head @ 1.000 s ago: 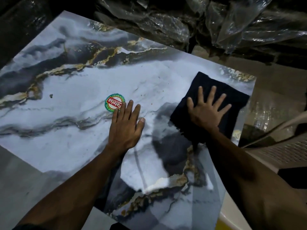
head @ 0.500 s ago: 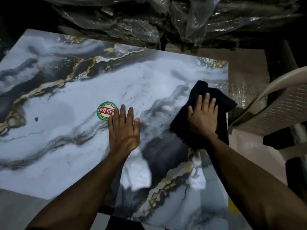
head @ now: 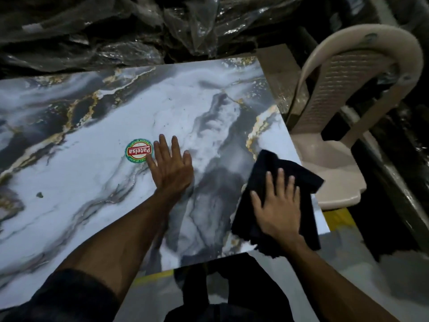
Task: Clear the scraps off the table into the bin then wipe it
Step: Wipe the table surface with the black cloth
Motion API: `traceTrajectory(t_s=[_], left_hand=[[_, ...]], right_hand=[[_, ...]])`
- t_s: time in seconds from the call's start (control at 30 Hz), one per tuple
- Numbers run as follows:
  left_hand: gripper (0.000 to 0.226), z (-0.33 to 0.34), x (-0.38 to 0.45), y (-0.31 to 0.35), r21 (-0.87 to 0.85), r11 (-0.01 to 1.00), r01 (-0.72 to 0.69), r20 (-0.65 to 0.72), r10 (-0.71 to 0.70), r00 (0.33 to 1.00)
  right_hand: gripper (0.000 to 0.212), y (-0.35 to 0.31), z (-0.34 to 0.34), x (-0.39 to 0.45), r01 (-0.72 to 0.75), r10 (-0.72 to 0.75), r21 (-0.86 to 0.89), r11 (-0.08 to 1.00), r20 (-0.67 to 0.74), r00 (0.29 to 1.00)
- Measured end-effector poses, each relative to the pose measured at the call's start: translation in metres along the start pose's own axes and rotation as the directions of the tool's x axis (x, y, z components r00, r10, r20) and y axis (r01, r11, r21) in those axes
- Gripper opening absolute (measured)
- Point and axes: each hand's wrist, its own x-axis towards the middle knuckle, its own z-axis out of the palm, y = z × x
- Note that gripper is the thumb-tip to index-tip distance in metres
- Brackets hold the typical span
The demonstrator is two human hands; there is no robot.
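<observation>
The table (head: 97,173) has a glossy marble-pattern top in white, grey and gold. My right hand (head: 277,206) lies flat, fingers spread, pressing a black cloth (head: 267,168) against the table's right front corner; part of the cloth hangs over the edge. My left hand (head: 170,165) rests flat and open on the tabletop near the middle, beside a round green and red sticker (head: 138,151). A small dark scrap (head: 39,194) lies on the left part of the top.
A beige plastic chair (head: 343,126) stands close to the table's right edge. Crumpled clear plastic sheeting (head: 130,31) is piled along the far side. The grey floor with a yellow line (head: 153,277) shows below the front edge.
My right hand has dragged the black cloth from the far right part of the top toward the near right corner. My left hand has stayed flat by the sticker. The view has shifted.
</observation>
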Motion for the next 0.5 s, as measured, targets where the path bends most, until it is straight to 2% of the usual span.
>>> traceTrajectory(t_s=[0.07, 0.13, 0.27, 0.4, 0.5], left_hand=[[0.052, 0.001, -0.005, -0.011, 0.056, 0.984, -0.168, -0.002, 0.169, 0.986], [0.056, 0.0, -0.008, -0.02, 0.077, 0.958, -0.277, 0.004, 0.277, 0.961], [0.059, -0.003, -0.008, -0.02, 0.025, 0.965, -0.261, 0.054, 0.259, 0.964], [0.061, -0.006, -0.005, -0.02, 0.009, 0.971, -0.24, 0.09, 0.238, 0.967], [0.061, -0.007, -0.005, -0.018, -0.024, 0.975, -0.219, 0.068, 0.22, 0.973]], right_hand=[[0.08, 0.019, -0.006, 0.001, -0.103, 0.102, 0.008, 0.995, 0.037, 0.994], [0.078, 0.025, -0.011, 0.018, -0.161, 0.159, 0.027, 0.987, 0.059, 0.985], [0.076, 0.007, -0.017, 0.071, -0.2, 0.197, 0.07, 0.977, 0.05, 0.979], [0.074, -0.045, -0.023, 0.113, -0.034, 0.029, 0.065, 0.997, 0.069, 0.997], [0.074, -0.088, -0.013, 0.086, 0.129, -0.132, 0.098, 0.987, 0.018, 0.991]])
